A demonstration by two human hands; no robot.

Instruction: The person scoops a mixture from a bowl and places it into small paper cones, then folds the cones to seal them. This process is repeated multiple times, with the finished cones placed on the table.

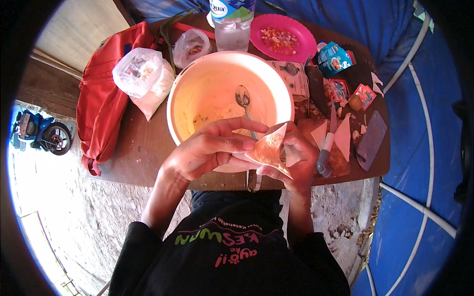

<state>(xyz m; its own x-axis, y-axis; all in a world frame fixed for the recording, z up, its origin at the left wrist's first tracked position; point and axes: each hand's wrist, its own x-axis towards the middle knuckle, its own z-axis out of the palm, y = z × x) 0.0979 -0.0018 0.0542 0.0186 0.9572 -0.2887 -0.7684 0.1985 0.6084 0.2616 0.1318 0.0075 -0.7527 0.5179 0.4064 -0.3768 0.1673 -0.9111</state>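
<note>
Over the near edge of a large pale basin (174,93), both my hands grip a triangular piece of tofu (269,148) with a golden-brown face and pale edges. My left hand (210,148) pinches its left side between thumb and fingers. At its right side, my right hand (301,158) is closed around it. A metal spoon (242,96) leans in the basin, its handle running down behind my hands. Some yellowish food bits lie on the basin's bottom. Beside my right hand are a knife (326,155) with a grey handle and pale triangular pieces (342,137).
On the brown table (133,165) stand a water bottle (233,34), a pink plate (259,42) of chopped food, plastic bags (139,74), seasoning packets (335,59) and a flat grey-purple slab (373,140). A red bag (106,98) lies left. Blue tarp (419,163) and white pipes border the right.
</note>
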